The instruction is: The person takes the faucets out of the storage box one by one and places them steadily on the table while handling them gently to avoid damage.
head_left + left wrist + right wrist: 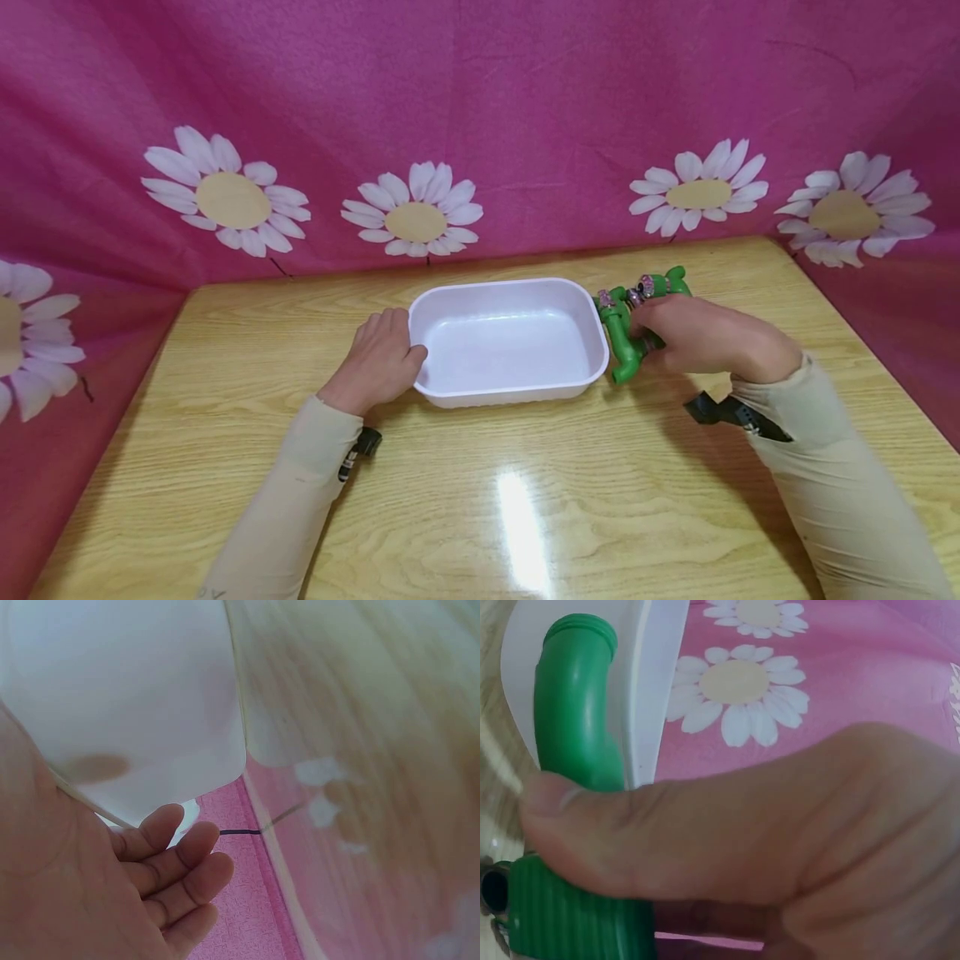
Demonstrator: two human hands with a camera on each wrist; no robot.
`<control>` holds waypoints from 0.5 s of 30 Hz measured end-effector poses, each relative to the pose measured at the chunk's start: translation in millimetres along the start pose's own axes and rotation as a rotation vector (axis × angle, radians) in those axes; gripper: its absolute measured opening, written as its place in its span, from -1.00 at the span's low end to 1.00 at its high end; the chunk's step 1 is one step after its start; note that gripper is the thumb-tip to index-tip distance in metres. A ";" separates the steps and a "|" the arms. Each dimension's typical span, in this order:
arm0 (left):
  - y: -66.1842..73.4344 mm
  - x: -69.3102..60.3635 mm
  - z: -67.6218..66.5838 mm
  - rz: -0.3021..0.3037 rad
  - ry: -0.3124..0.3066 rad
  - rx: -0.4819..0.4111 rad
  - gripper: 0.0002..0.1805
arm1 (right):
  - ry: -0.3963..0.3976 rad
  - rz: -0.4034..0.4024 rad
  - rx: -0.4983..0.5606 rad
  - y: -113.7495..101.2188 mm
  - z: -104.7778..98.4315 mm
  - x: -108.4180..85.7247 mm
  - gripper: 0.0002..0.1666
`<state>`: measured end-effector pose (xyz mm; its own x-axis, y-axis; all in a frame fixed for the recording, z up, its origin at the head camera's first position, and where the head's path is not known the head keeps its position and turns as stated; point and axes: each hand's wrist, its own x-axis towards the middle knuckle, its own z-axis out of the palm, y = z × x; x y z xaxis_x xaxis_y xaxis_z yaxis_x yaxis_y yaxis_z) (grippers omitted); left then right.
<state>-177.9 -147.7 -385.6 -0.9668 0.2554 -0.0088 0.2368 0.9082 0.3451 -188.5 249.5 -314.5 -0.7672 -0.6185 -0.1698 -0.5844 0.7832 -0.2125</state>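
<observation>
A white plastic tub (510, 392), rectangular with rounded corners, sits on the table with nothing in it. My left hand (382, 358) holds its left rim, thumb over the edge and fingers outside; the left wrist view shows those fingers (187, 862) bent beside the tub. Against the tub's right side lie green plastic taps (618, 333) with pink patterned bands. My right hand (697, 333) grips one there. In the right wrist view its thumb crosses the tap, between a curved spout (574, 705) and a ribbed green part (581, 915). The other right fingers are mostly hidden.
The wood-grain table (420, 500) reaches toward me, with a light reflection in front of the tub. Pink cloth (525, 100) with white daisies hangs behind and along both sides. Each wrist wears a dark strap-on camera (738, 415).
</observation>
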 end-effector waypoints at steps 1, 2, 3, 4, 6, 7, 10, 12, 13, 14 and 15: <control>0.0 -0.1 -0.1 0.001 -0.001 0.001 -0.49 | -0.003 -0.004 0.004 -0.8 0.6 0.5 -0.75; 0.3 -0.3 -0.4 -0.002 -0.004 0.001 -0.48 | -0.010 -0.003 0.002 -1.7 1.1 1.0 -0.75; 0.5 -0.5 -0.5 -0.003 -0.006 0.000 -0.48 | -0.018 -0.002 0.001 -2.3 1.7 1.7 -0.75; 0.6 -0.5 -0.5 -0.004 -0.007 0.001 -0.48 | -0.028 -0.002 0.000 -3.0 2.4 2.3 -0.76; 0.6 -0.6 -0.4 -0.006 -0.010 0.000 -0.48 | -0.050 0.005 -0.003 -4.5 3.7 3.7 -0.77; 0.3 -0.5 -0.3 -0.003 -0.008 0.001 -0.48 | -0.058 0.004 -0.007 -5.4 4.3 4.3 -0.78; -0.6 0.0 0.0 0.001 -0.001 0.003 -0.49 | -0.093 0.016 -0.003 -7.4 6.1 5.9 -0.78; -0.8 0.1 0.2 0.007 0.006 0.004 -0.49 | -0.114 0.029 0.001 -8.4 6.9 6.8 -0.77; -0.7 0.2 0.2 0.007 0.008 0.003 -0.49 | -0.124 0.032 0.003 -8.8 7.3 7.3 -0.77; -0.6 0.0 0.2 0.008 0.008 0.002 -0.49 | -0.134 0.036 0.007 -8.9 7.9 7.8 -0.77; -0.5 0.0 0.1 0.008 0.009 0.001 -0.49 | -0.141 0.036 0.009 -8.8 8.4 8.2 -0.77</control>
<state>-178.0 -148.1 -385.9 -0.9657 0.2598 0.0020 0.2446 0.9065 0.3441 -187.5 237.0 -322.1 -0.7424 -0.5935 -0.3109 -0.5545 0.8047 -0.2122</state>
